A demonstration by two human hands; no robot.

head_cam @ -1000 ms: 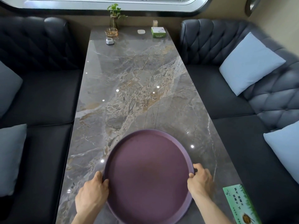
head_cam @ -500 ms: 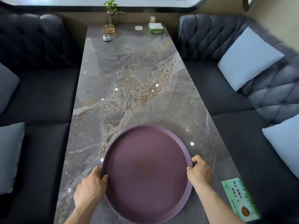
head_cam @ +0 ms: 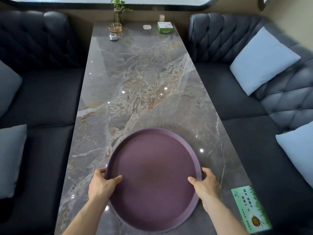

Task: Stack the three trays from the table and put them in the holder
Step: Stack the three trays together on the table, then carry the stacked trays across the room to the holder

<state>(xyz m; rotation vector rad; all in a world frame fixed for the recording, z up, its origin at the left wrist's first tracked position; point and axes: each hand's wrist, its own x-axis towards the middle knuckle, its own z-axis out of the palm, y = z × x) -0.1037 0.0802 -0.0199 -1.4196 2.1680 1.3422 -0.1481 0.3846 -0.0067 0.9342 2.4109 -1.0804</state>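
Now my thumbs are hooking over the rim and onto the inside of the purple tray point(head_cam: 153, 180), where half a second ago both hands were only pressing against its outer edge; I am taking that as the grip being completed, so the stack should be ready to come off the counter point(head_cam: 135, 85). Largest first: the marble counter is running away from me between two dark sofas, and its whole middle is lying bare, with no loose trays left on it, so I am judging the stacking part as done, though from above I am seeing only one purple disc and cannot tell how many are sitting under it. The tray is resting at the near end of the counter, slightly right of centre, with its near edge reaching toward me between my forearms. My left hand point(head_cam: 101, 184) is clamping its left rim, thumb on top and fingers tucked beneath, and my right hand point(head_cam: 205, 183) is doing the same on the right rim, so the tray is sitting squarely between them. A green card point(head_cam: 250, 209) is lying just beside my right wrist. No holder is showing anywhere in view.
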